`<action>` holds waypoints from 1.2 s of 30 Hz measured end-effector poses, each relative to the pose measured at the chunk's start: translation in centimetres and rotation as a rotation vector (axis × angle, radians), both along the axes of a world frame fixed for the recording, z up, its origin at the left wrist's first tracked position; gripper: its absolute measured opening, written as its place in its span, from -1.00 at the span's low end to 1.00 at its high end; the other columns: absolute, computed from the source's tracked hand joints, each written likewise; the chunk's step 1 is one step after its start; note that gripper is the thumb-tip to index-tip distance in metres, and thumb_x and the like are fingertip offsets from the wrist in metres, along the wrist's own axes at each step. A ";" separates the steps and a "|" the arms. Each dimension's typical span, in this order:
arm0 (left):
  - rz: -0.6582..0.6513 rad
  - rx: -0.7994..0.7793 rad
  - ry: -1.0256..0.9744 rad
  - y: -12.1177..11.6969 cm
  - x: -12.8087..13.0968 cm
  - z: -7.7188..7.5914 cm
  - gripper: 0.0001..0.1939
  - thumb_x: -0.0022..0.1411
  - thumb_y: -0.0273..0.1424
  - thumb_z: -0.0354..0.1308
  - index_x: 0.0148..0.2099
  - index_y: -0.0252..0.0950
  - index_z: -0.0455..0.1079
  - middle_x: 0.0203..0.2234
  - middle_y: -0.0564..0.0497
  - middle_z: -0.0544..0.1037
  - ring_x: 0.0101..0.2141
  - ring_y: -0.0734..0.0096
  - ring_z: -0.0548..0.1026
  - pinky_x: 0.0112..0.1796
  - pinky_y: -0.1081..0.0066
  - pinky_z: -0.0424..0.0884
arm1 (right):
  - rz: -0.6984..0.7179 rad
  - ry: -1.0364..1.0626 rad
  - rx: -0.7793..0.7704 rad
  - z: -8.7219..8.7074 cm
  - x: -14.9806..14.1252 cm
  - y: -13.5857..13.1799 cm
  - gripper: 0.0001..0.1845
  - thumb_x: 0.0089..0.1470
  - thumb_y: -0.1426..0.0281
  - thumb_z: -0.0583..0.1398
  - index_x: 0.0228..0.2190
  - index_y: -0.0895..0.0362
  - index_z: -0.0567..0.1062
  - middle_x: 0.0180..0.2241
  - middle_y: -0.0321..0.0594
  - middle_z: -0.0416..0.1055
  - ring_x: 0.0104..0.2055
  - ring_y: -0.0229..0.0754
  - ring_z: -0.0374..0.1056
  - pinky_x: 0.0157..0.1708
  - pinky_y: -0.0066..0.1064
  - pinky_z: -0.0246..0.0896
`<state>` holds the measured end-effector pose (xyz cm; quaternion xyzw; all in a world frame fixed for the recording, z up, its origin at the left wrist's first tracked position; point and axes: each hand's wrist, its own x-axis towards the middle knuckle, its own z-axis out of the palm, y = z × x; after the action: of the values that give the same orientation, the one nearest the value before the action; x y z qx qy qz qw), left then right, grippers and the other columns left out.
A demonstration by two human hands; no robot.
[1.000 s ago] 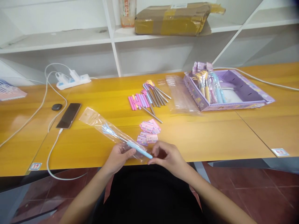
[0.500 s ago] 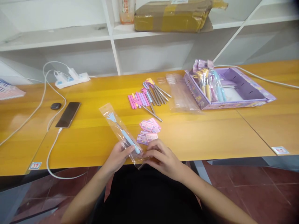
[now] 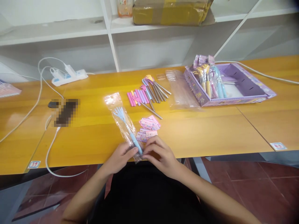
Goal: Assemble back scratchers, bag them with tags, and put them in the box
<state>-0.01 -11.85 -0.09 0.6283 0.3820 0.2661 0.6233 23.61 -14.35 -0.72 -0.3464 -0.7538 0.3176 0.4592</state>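
Observation:
A light blue back scratcher (image 3: 134, 140) with a hand-shaped head and a metal shaft lies inside a clear plastic bag (image 3: 113, 99). My left hand (image 3: 121, 157) is closed around the lower part of the bag, its thumb lying over the blue handle. My right hand (image 3: 161, 157) pinches the bag's lower end beside the handle tip, fingers curled. Just beyond my right fingers sit several pink and purple printed cards (image 3: 149, 123). Farther back are loose metal-shafted scratcher heads (image 3: 158, 90) and several coloured handles (image 3: 137, 98).
At the back right stands a purple display box (image 3: 203, 101) holding bagged scratchers. Flat clear bags (image 3: 181, 90) lie left of it. A power strip (image 3: 70, 77), white cables and a blurred-out dark object (image 3: 67, 113) are on the left. A taped carton (image 3: 170, 12) rests on the shelf.
The bagged scratcher has turned slightly more upright, its head end shifting right. Less of the bag's lower end hangs below my hands. The view has tilted a little.

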 end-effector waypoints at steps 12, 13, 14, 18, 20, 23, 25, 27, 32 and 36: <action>-0.113 0.015 0.154 -0.1 0.3 0.3 -0.69 0.48 -0.12 0.26 0.03 -0.24 0.61 -0.22 -0.01 0.65 -0.27 0.33 0.54 -0.16 0.36 0.49 | -0.085 0.121 -0.217 -1.3 -0.1 0.1 -0.84 0.27 0.27 0.43 -0.21 0.03 0.59 -0.26 -0.24 0.46 -0.26 -0.18 0.42 -0.30 -0.32 0.36; -0.111 0.005 0.133 -0.1 0.3 0.2 -0.68 0.49 -0.12 0.25 0.07 -0.22 0.60 -0.19 -0.02 0.66 -0.26 0.32 0.55 -0.15 0.35 0.50 | -0.079 0.135 -0.256 -1.4 -0.1 0.1 -0.79 0.27 0.24 0.44 -0.16 0.03 0.57 -0.25 -0.24 0.47 -0.29 -0.19 0.42 -0.31 -0.33 0.35; -0.106 -0.003 0.113 -0.2 0.3 0.2 -0.67 0.49 -0.11 0.24 0.10 -0.21 0.60 -0.18 -0.03 0.66 -0.24 0.31 0.56 -0.15 0.35 0.51 | -0.066 0.149 -0.301 -1.6 -0.1 0.1 -0.74 0.27 0.21 0.43 -0.11 0.02 0.54 -0.26 -0.26 0.48 -0.32 -0.20 0.41 -0.33 -0.33 0.34; -0.090 -0.012 0.088 -0.4 0.1 -0.2 -0.63 0.51 -0.08 0.21 0.14 -0.20 0.59 -0.20 -0.05 0.64 -0.19 0.25 0.58 -0.12 0.32 0.53 | 0.004 0.124 -0.420 -1.4 0.2 0.2 -0.73 0.32 0.16 0.39 -0.09 0.04 0.52 -0.32 -0.30 0.48 -0.36 -0.23 0.39 -0.34 -0.36 0.29; -0.076 -0.027 0.082 -0.6 0.1 -0.3 -0.62 0.50 -0.08 0.22 0.16 -0.20 0.56 -0.21 -0.05 0.64 -0.20 0.26 0.58 -0.12 0.31 0.53 | 0.009 0.106 -0.419 -1.1 0.2 0.3 -0.74 0.32 0.16 0.38 -0.11 0.04 0.55 -0.33 -0.30 0.48 -0.34 -0.23 0.39 -0.31 -0.36 0.28; -0.046 -0.085 0.045 -0.7 0.3 -0.4 -0.63 0.50 -0.10 0.23 0.13 -0.26 0.50 -0.27 -0.02 0.60 -0.26 0.30 0.56 -0.17 0.32 0.53 | 0.023 0.154 -0.445 -0.8 0.3 0.4 -0.74 0.35 0.16 0.36 -0.09 0.05 0.55 -0.33 -0.31 0.49 -0.34 -0.23 0.39 -0.30 -0.38 0.29; -0.036 -0.116 0.019 -0.7 0.4 -0.4 -0.65 0.50 -0.11 0.24 0.08 -0.28 0.46 -0.29 0.00 0.58 -0.28 0.32 0.56 -0.20 0.33 0.53 | 0.056 0.180 -0.482 -0.8 0.4 0.5 -0.75 0.36 0.16 0.34 -0.11 0.07 0.54 -0.34 -0.30 0.51 -0.33 -0.23 0.41 -0.30 -0.39 0.31; -0.052 -0.108 0.025 -0.7 0.4 -0.4 -0.67 0.51 -0.11 0.23 0.05 -0.28 0.45 -0.29 0.00 0.59 -0.28 0.32 0.57 -0.18 0.32 0.53 | 0.088 0.173 -0.503 -0.7 0.5 0.6 -0.74 0.36 0.16 0.34 -0.11 0.08 0.54 -0.33 -0.30 0.52 -0.33 -0.24 0.41 -0.29 -0.39 0.32; -0.073 -0.053 0.069 -0.8 0.2 -0.3 -0.66 0.52 -0.09 0.20 0.09 -0.25 0.42 -0.22 -0.04 0.63 -0.24 0.27 0.61 -0.17 0.30 0.55 | 0.128 0.108 -0.493 -0.3 0.9 0.8 -0.71 0.36 0.14 0.34 -0.28 0.10 0.53 -0.40 -0.32 0.46 -0.38 -0.26 0.32 -0.33 -0.42 0.25; -0.099 -0.046 0.069 -0.6 0.2 -0.3 -0.69 0.54 -0.11 0.18 0.04 -0.26 0.46 -0.26 -0.03 0.63 -0.28 0.30 0.59 -0.19 0.33 0.54 | 0.129 0.107 -0.470 -0.1 1.0 0.9 -0.71 0.37 0.19 0.32 -0.34 0.11 0.53 -0.41 -0.33 0.45 -0.39 -0.28 0.30 -0.33 -0.43 0.23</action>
<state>0.18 -12.44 -0.35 0.6408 0.3779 0.2042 0.6363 24.59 -13.46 -0.78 -0.3773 -0.6544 0.5309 0.3841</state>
